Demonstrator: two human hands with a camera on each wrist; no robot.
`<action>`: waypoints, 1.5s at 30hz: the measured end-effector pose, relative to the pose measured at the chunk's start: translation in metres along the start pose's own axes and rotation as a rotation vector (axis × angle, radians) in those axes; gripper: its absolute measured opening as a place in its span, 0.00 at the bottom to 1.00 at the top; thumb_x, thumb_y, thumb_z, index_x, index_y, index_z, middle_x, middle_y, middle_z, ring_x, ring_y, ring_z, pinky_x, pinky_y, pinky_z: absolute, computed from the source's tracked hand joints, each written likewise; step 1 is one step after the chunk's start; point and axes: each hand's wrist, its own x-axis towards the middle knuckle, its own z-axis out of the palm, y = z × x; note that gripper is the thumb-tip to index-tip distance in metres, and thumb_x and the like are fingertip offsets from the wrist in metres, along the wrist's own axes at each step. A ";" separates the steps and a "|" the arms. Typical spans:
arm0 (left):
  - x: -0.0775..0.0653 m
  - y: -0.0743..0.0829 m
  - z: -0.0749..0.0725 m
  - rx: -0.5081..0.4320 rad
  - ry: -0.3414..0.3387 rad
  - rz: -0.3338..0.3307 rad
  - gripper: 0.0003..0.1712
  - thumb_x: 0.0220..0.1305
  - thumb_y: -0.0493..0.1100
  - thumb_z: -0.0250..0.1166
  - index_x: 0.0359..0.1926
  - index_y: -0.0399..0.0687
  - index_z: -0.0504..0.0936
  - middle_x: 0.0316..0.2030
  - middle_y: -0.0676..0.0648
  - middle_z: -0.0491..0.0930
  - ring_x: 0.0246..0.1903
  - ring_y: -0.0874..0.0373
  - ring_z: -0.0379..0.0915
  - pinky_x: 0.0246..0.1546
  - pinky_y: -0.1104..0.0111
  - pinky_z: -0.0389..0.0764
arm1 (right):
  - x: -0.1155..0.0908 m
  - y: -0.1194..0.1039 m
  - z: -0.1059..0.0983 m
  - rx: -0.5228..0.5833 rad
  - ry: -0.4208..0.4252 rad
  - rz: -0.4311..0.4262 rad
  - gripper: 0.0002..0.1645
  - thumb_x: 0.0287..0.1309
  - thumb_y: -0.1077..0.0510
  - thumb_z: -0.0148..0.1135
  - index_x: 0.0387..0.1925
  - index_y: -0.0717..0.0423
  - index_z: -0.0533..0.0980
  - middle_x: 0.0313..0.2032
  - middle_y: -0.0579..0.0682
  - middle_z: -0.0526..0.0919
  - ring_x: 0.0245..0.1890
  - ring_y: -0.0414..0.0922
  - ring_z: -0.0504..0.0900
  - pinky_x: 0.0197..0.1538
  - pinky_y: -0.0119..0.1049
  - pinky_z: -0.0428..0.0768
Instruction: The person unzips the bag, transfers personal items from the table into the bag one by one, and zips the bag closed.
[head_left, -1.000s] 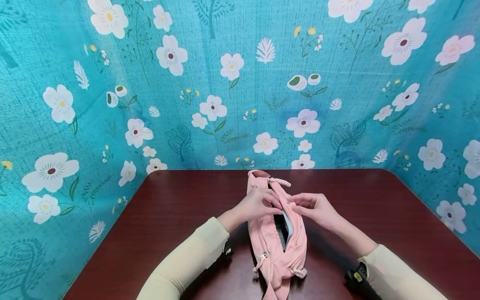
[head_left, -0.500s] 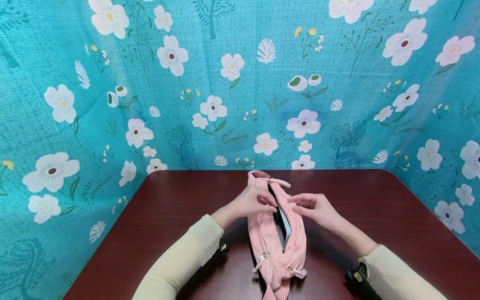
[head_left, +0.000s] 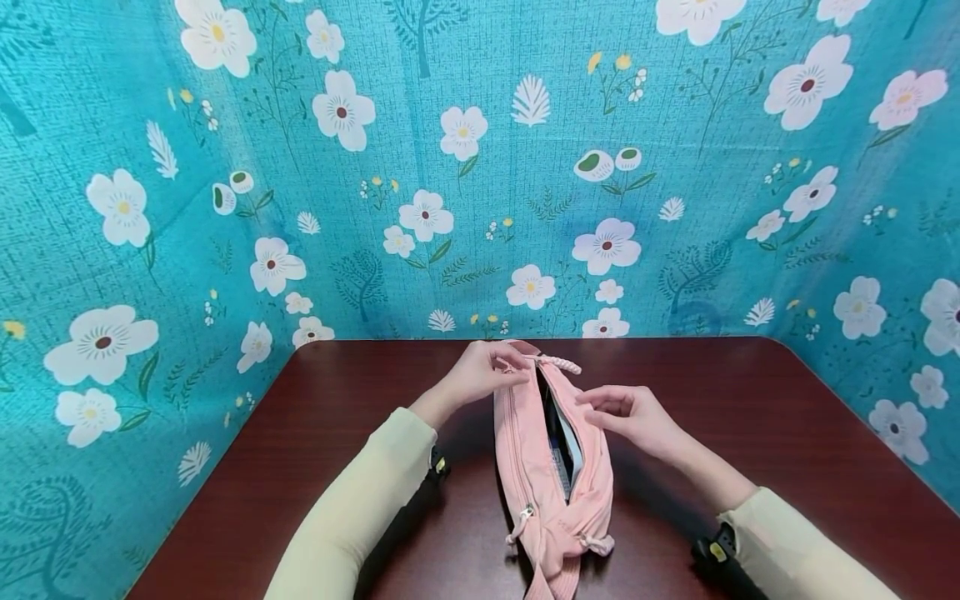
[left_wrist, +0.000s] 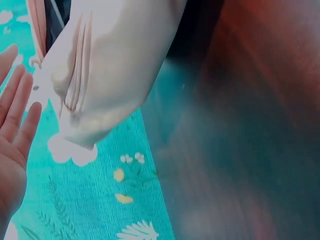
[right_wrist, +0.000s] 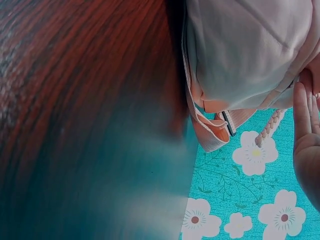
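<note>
A pink zippered waist bag [head_left: 523, 442] lies lengthwise on the table, its top zip undone. Within the dark gap a pale flat item [head_left: 573, 454] shows; its kind cannot be made out. My right hand [head_left: 637, 421] pinches the right edge of the opening between thumb and fingers. At the far left end of the bag is my left hand [head_left: 474, 373], its fingers over the fabric and holding nothing visible. The left wrist view shows that hand's [left_wrist: 12, 140] fingers loosely extended. A braided zip pull [head_left: 561, 364] sticks out at the far end.
The bag rests on a dark red-brown table [head_left: 360, 400]. Behind and on both sides hangs a turquoise flowered cloth [head_left: 465, 217]. A pink strap [head_left: 557, 583] runs toward the near edge. In the right wrist view a strap loop with a dark buckle [right_wrist: 228, 123] hangs at the far end.
My left hand has drawn out of the bag's opening and moved away from me, up to the far left end. More of the opening shows. The right hand has stayed put.
</note>
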 end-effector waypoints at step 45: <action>0.020 -0.022 0.005 0.115 -0.004 -0.136 0.09 0.63 0.41 0.67 0.44 0.49 0.88 0.47 0.51 0.83 0.48 0.59 0.74 0.40 0.72 0.76 | 0.036 -0.032 -0.023 -0.293 0.032 -0.018 0.16 0.59 0.65 0.66 0.49 0.66 0.80 0.35 0.55 0.86 0.34 0.45 0.85 0.38 0.33 0.81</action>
